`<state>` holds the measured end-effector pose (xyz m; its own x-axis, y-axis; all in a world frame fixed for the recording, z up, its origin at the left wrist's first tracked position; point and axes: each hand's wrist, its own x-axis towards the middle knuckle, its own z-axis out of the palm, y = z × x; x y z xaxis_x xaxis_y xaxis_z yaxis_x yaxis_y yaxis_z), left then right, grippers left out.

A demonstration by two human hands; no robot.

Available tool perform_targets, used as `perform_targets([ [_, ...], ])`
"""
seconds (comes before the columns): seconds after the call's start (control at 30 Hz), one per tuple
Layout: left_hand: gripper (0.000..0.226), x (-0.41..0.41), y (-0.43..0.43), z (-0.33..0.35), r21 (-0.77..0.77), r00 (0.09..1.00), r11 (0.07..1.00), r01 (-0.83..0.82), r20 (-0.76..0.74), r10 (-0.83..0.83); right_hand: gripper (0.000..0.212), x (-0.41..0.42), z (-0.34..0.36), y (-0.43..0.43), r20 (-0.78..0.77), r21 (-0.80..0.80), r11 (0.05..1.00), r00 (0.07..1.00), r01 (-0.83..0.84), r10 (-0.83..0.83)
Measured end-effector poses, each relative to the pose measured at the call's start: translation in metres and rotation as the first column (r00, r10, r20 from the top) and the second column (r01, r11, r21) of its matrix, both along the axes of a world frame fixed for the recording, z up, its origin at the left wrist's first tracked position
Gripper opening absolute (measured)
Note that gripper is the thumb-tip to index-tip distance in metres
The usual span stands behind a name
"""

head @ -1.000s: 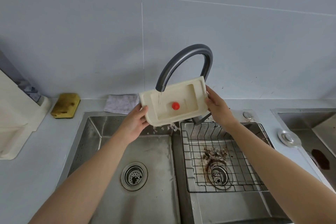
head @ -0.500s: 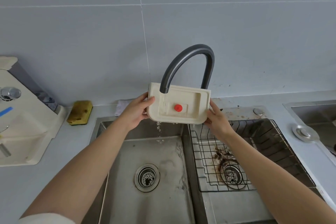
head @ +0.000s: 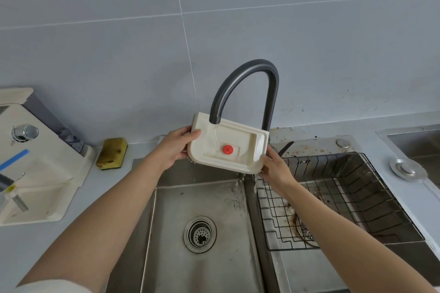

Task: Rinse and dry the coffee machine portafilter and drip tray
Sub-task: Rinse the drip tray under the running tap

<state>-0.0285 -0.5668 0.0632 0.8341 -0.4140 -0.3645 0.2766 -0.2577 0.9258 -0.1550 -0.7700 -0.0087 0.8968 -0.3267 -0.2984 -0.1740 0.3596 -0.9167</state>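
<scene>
A cream plastic drip tray (head: pixel 240 150) with a red float knob in its middle is held under the dark curved faucet (head: pixel 247 88), above the divider of the double sink. A thin stream of water falls from the spout into the tray and spills off its lower right corner. My left hand (head: pixel 175 147) grips the tray's left edge, thumb on top. My right hand (head: pixel 276 169) holds the lower right corner from below. The tray tilts down to the right. No portafilter shows.
The left sink basin (head: pixel 181 202) has a round drain. A black wire rack (head: pixel 338 197) sits in the stained right basin. A cream coffee machine (head: pixel 35 173) stands on the left counter, next to a yellow sponge (head: pixel 112 153). A metal disc (head: pixel 408 170) lies at the right.
The tray has tipped from right side high to right side low, and water now runs off its right corner. The view has shifted left and down, showing more of the coffee machine.
</scene>
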Motion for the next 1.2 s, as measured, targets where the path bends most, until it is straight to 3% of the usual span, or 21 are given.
perform_targets([
  [0.27, 0.043, 0.000, 0.025, 0.007, 0.092, 0.998, 0.994, -0.063, 0.035, 0.060, 0.037, 0.009, -0.002, 0.023, -0.045, 0.021, 0.999, 0.998, -0.050, 0.050],
  [0.83, 0.042, 0.001, 0.067, 0.002, 0.124, 0.993, 0.986, -0.115, 0.023, 0.113, 0.036, 0.012, 0.002, 0.055, -0.166, 0.011, 0.991, 0.977, -0.132, 0.132],
  [1.2, 0.024, -0.022, 0.071, -0.023, 0.087, 0.984, 0.989, -0.117, -0.126, 0.127, 0.038, 0.002, 0.007, 0.047, -0.312, -0.186, 0.958, 0.938, -0.216, 0.151],
])
